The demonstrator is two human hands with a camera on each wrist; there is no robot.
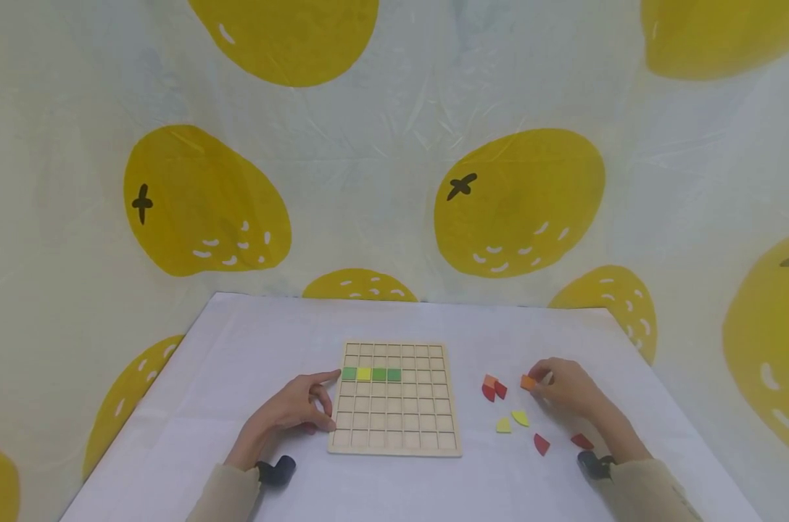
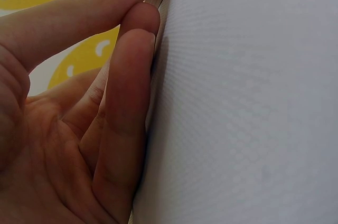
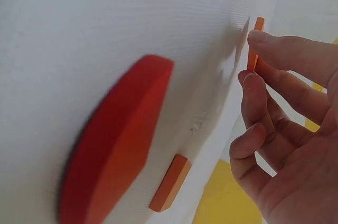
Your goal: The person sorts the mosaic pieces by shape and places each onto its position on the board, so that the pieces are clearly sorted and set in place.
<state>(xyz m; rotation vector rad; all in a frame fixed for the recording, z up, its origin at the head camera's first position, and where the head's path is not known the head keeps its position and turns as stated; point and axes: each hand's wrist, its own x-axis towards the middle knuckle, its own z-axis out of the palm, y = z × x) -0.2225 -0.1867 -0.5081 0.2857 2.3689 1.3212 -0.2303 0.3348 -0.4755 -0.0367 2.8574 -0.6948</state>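
My left hand (image 1: 294, 403) touches the left edge of the wooden grid board (image 1: 394, 453), its index finger straight at the side and its thumb lower down. The left wrist view shows its other fingers bent close along the table. One row of the board holds a yellow square tile (image 1: 365, 374) and several green square tiles (image 1: 378, 374). To the board's right, my right hand (image 1: 567, 383) pinches an orange square tile (image 3: 255, 44) between thumb and fingertips, on edge in the right wrist view. Left of that hand lies a paler orange square (image 1: 490, 380) against two red pieces (image 1: 501, 390).
Two yellow quarter-round pieces (image 1: 520, 417) lie between the board and my right forearm. Nearer me are a red quarter-round piece (image 1: 541, 444) and another red piece (image 1: 581, 441) beside the right wrist camera (image 1: 593, 465). A curtain (image 1: 368, 203) with yellow fruit prints hangs behind the white table (image 1: 270, 326).
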